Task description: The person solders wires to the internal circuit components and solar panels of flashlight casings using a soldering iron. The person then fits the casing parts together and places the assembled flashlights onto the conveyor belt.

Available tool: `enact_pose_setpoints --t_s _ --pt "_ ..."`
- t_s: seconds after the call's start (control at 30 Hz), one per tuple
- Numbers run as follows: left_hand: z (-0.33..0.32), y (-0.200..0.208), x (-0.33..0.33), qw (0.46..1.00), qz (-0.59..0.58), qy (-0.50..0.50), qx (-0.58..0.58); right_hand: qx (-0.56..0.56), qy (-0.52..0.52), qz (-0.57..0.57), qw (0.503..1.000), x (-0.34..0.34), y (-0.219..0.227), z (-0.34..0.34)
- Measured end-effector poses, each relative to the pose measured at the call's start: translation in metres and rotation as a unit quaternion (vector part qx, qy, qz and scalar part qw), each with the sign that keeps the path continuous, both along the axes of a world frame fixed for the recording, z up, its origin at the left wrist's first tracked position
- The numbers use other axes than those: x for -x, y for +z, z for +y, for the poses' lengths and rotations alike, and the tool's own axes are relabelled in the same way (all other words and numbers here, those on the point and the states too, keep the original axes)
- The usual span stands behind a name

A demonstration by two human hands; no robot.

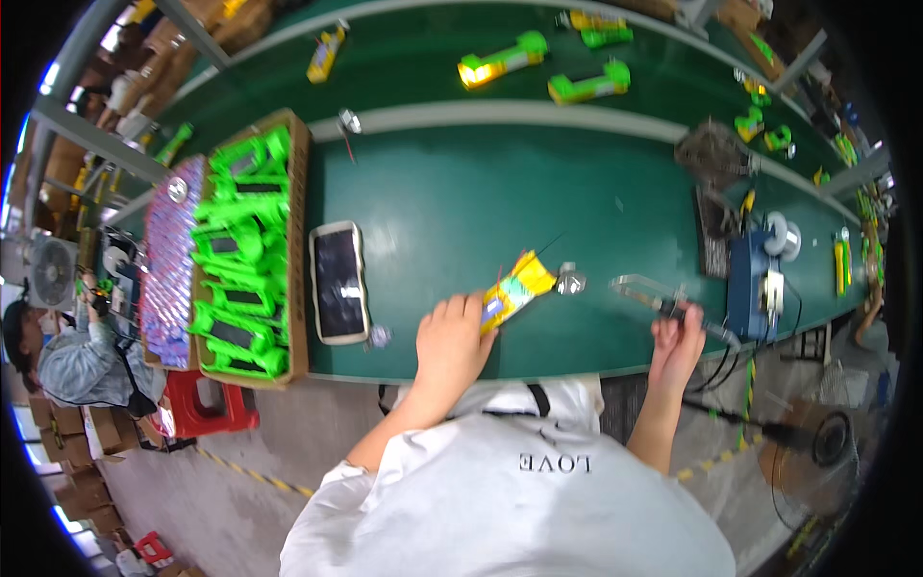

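My left hand is closed round the lower end of a yellow flashlight housing. Pale green and purple parts lie in the housing, and thin wires stick up from its far end. Just right of that end is a small silver reflector; whether the two are joined is unclear. Off to the right, my right hand pinches a slim tool that looks like a soldering iron. Its blurred, pale front points left toward the reflector, and a cord trails from the grip.
Left stands a cardboard box of green housings, beside a tray of shiny purple pieces. A dark-screened tablet or phone lies nearer. A blue soldering station stands right. Yellow-green lamps rest on the belt beyond; a person sits left.
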State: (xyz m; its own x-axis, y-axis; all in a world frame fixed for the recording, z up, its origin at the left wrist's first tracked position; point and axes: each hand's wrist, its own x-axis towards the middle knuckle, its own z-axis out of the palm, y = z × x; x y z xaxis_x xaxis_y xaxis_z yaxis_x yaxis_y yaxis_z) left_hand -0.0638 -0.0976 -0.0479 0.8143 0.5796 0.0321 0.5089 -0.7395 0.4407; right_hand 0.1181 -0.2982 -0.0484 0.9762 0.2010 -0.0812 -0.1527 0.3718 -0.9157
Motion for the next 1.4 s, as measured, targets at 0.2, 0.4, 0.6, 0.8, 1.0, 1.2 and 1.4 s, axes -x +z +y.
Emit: enact_pose_setpoints --t_s 0.2,0.4,0.6,0.8,1.0,1.2,1.4 --pt "-0.008 -0.004 0.010 0.996 -0.090 0.001 0.001 0.049 0.005 -0.063 0.997 0.018 0.011 -0.001" --pt "-0.001 -0.011 0.002 0.986 -0.154 -0.029 0.052 0.049 -0.006 -0.102 0.994 0.043 0.002 -0.004" --pt "0.026 -0.009 0.006 0.913 -0.186 0.024 0.363 0.066 0.003 -0.106 0.992 0.054 -0.007 -0.003" --pt "0.059 -0.021 0.057 0.482 -0.467 0.027 0.741 0.040 0.005 -0.105 0.994 0.057 -0.009 0.003" --pt "0.023 -0.028 0.016 0.783 -0.342 0.084 0.513 0.039 -0.022 -0.080 0.996 0.061 -0.013 0.018" --pt "0.018 -0.027 -0.019 0.915 -0.242 0.036 0.320 0.076 0.012 -0.147 0.986 0.062 -0.013 0.028" --pt "0.024 -0.038 -0.021 0.936 -0.247 -0.021 0.251 0.098 0.032 -0.198 0.975 0.060 -0.016 0.039"
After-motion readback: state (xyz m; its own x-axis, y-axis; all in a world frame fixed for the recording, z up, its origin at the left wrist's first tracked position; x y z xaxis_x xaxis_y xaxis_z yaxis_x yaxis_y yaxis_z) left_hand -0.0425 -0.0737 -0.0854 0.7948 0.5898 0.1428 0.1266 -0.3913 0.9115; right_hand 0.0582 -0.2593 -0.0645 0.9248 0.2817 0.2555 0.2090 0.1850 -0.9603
